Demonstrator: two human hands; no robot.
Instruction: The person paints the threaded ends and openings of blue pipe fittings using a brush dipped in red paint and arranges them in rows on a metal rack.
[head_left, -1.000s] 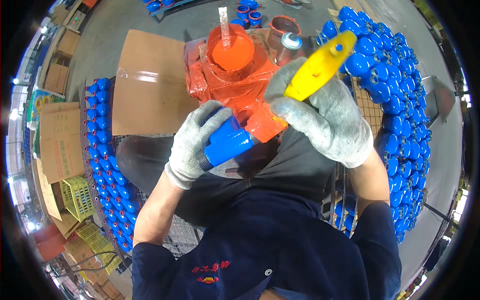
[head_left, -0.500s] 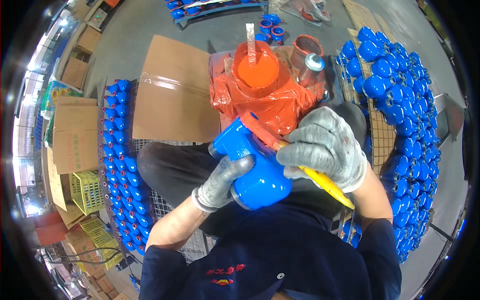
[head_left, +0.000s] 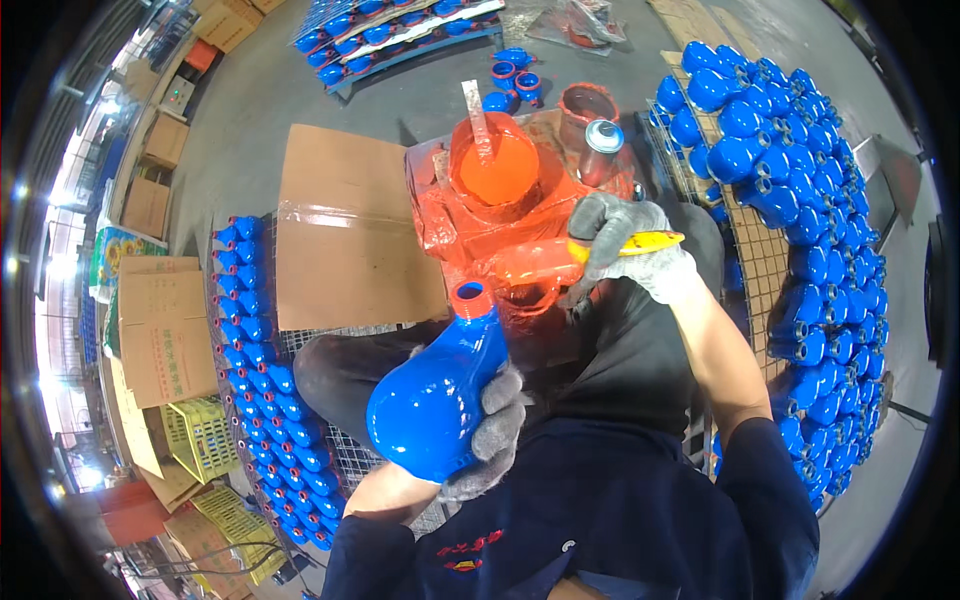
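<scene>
My gloved left hand [head_left: 497, 432] is closed around a glossy blue metal housing [head_left: 425, 400], bulbous at the bottom. Its narrow neck points up and away from me, and the rim [head_left: 472, 300] of that neck is coated red. In my gloved right hand [head_left: 625, 235] is a paintbrush [head_left: 650, 243] with a yellow handle; its red, paint-soaked bristles point left, apart from the housing. Below the bristles sits a red-smeared round opening [head_left: 528, 298]. Beyond them stands a tub of orange-red paint [head_left: 500, 178] with a flat stick [head_left: 476, 115] in it.
Racks of blue housings stand at left [head_left: 265, 370] and right [head_left: 825, 270]. A flattened cardboard sheet [head_left: 350, 220] lies left of the paint tub. A spray can [head_left: 600, 152] and a smeared pot [head_left: 588, 100] stand to its right. More housings lie on the floor ahead.
The brush has come off the housing and moved away from me, its bristles now pointing left. My left hand has turned the housing so its red-rimmed neck points away, and brought it lower left.
</scene>
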